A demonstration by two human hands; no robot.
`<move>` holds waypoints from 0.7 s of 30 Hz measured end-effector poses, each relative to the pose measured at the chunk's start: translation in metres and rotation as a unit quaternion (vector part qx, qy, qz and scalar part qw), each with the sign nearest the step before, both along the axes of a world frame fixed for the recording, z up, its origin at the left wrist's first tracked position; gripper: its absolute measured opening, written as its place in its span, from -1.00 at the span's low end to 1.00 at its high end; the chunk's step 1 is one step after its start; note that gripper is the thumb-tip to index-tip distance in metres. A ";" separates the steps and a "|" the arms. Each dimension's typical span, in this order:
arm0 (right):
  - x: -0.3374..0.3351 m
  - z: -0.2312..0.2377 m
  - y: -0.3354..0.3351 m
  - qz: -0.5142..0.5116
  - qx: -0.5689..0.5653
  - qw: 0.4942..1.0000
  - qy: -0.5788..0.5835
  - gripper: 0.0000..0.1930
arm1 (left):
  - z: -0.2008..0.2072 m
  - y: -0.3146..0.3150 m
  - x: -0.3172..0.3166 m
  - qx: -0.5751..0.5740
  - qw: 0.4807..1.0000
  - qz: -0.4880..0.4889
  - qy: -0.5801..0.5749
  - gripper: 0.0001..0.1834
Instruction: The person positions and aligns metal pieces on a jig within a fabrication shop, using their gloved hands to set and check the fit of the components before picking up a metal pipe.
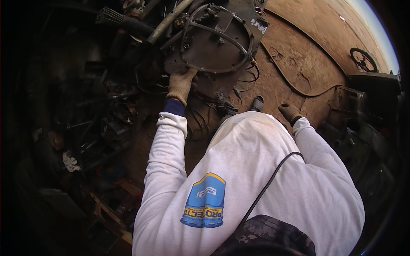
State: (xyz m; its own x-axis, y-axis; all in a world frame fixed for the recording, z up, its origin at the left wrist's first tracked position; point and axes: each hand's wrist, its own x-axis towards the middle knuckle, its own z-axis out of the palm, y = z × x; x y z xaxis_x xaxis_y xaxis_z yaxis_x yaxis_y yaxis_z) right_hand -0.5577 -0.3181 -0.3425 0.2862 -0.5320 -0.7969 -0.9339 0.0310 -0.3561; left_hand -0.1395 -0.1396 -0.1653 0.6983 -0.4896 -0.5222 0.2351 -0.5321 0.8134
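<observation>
Here, the white-sleeved left arm [164,164] reaches forward, the tan-gloved left hand [181,84] apparently holding the near rim of a grey, round metal frame [218,33] on the dark steel desk [203,54]; the gloved right hand [290,113] hangs low, its grip unreadable.

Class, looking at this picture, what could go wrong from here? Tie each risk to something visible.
1. Only the left hand is at the round metal frame, with the right hand well away, so the frame might shift unsteadied.
2. A hose or thick cable curves across the ground beyond the foot, so a forward step could catch it.
</observation>
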 end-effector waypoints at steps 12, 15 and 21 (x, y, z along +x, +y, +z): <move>-0.009 -0.021 -0.002 -0.039 0.034 0.999 -0.018 -0.46 | -0.014 0.003 0.006 -0.005 1.000 -0.015 -0.021 -0.68; -0.003 -0.016 -0.002 -0.034 0.015 0.999 -0.005 -0.46 | -0.014 0.003 0.007 0.004 1.000 -0.009 -0.006 -0.68; 0.000 -0.011 0.000 -0.021 0.017 1.000 0.009 -0.45 | -0.014 0.004 0.006 -0.011 1.000 -0.002 0.000 -0.66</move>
